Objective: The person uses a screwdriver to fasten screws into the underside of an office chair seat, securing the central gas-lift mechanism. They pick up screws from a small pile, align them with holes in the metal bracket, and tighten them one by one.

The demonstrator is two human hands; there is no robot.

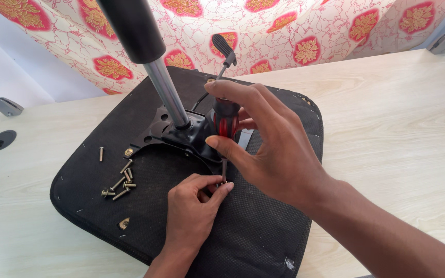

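An upturned black chair seat [263,226] lies on a pale wooden table [387,128]. A black metal bracket [181,131] with a chrome and black column [163,85] stands bolted on it. My right hand [269,139] grips a red and black screwdriver [226,123] held upright, its tip down at the bracket's near edge. My left hand [194,208] pinches a screw [223,181] at the screwdriver tip. Several loose screws [121,184] lie on the seat to the left.
A single screw [101,153] lies on the table left of the seat. The mechanism's black lever handle [224,51] sticks up behind my right hand. A red and white floral cloth [284,25] hangs at the back. The table has a round cable hole [1,139].
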